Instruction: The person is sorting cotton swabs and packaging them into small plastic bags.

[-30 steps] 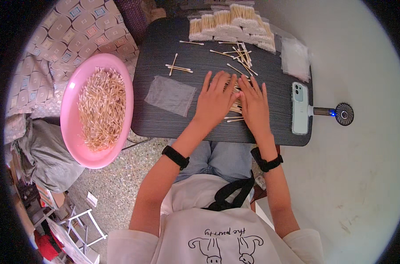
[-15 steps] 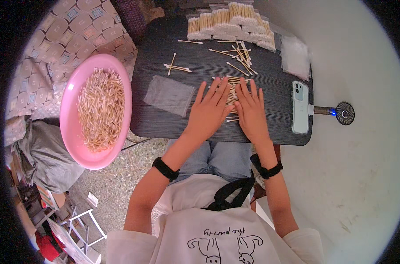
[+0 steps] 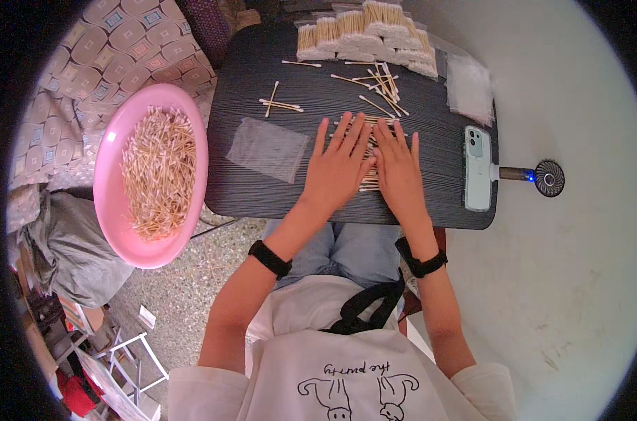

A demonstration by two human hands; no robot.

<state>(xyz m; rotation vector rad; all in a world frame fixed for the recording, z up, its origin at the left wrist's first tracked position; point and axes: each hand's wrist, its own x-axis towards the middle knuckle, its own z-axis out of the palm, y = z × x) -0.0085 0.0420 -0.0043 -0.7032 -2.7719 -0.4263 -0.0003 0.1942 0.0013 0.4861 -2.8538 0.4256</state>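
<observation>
Both my hands lie over a layer of cotton swabs on the dark table. My left hand rests flat with its fingers stretched forward over the left ends of the swabs. My right hand lies flat over the right ends, its thumb close to the left one. Swab sticks show between the hands and past the fingertips; the rest are hidden under my palms. Left of my left hand lies a clear plastic bag, flat and seemingly unfilled. Beyond my fingers is a loose heap of swabs.
Filled bags of swabs are stacked at the table's far edge. Clear bags lie at the far right, above a phone and a small fan. A pink basin full of swabs stands left. Crossed swabs lie beyond the flat bag.
My hands have slid slightly away from me over the swabs, and my right hand has shifted a little left. The other things stay where they were.
</observation>
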